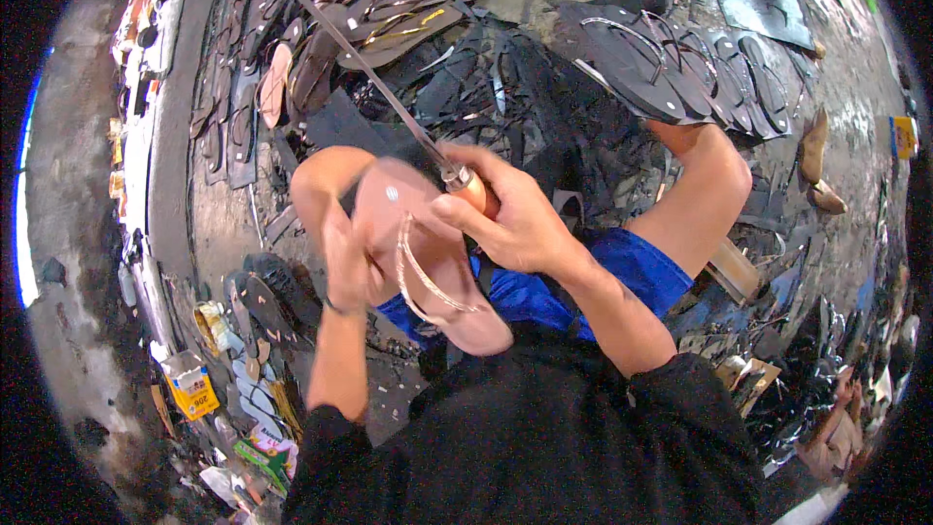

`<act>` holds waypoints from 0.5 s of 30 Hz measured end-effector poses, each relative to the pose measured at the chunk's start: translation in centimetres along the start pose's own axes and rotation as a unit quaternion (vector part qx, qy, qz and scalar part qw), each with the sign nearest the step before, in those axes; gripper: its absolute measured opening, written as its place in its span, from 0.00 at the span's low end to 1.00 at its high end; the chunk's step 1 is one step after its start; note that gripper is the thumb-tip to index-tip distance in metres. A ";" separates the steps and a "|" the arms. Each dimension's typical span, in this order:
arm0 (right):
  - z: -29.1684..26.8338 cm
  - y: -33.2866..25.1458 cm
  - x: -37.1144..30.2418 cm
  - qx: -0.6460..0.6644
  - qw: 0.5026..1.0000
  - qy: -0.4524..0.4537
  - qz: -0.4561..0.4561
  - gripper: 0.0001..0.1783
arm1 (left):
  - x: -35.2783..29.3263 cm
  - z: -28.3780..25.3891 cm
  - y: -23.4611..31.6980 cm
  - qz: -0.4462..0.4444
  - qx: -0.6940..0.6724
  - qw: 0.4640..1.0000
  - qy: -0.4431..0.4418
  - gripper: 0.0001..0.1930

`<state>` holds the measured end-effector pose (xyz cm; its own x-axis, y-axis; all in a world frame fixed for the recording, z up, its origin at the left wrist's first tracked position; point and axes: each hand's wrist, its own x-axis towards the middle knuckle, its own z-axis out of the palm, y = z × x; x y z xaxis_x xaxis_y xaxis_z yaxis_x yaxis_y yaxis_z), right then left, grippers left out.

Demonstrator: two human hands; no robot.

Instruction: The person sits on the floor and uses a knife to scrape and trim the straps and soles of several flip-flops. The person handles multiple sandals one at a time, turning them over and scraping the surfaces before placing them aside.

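Sandal (428,262), pink, lies sole-up over my knee, steadied by my left hand (345,267) closed on its edge. Right hand (515,224) is clenched on the orange handle of a long metal tool (379,87), tip at the sole. Tool's working end is hidden, probably a strap puller.

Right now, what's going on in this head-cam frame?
A person sits on the floor working on a pink flip-flop held over their lap. The left hand grips the sandal by its edge, sole side facing up with the strap looped across it. The right hand holds a long metal tool by its orange handle, the handle end resting at the sandal's toe area. Around them lie piles of dark flip-flops, with more pink and brown ones on the floor ahead.
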<state>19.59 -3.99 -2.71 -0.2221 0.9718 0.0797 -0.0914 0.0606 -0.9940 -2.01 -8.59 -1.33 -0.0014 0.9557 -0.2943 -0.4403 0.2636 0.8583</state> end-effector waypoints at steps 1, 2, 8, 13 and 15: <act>0.2 -1.6 -0.6 0.034 0.998 0.017 0.048 0.19 | 1.9 1.6 2.0 0.048 0.256 0.960 0.097 0.22; -0.4 -3.6 -1.2 0.071 0.993 0.030 0.091 0.19 | 2.6 0.9 2.4 0.105 0.218 0.962 0.125 0.18; -3.8 -0.8 -11.0 -0.149 0.988 -0.018 0.046 0.19 | 2.1 1.1 5.7 0.032 0.052 0.971 0.233 0.14; -3.0 -0.8 -14.1 -0.113 0.987 -0.062 0.099 0.20 | -0.1 2.0 5.3 -0.097 -0.061 0.971 0.212 0.19; -2.4 -0.6 -13.4 -0.146 0.987 -0.023 0.060 0.20 | -0.4 0.3 3.8 -0.069 0.011 0.972 0.223 0.20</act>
<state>25.01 -16.54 -3.42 -0.2589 0.9649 -0.0436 0.2213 0.0153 -0.9751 -3.38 -7.91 2.14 -0.3359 0.7604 -0.5558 -0.4439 0.3927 0.8055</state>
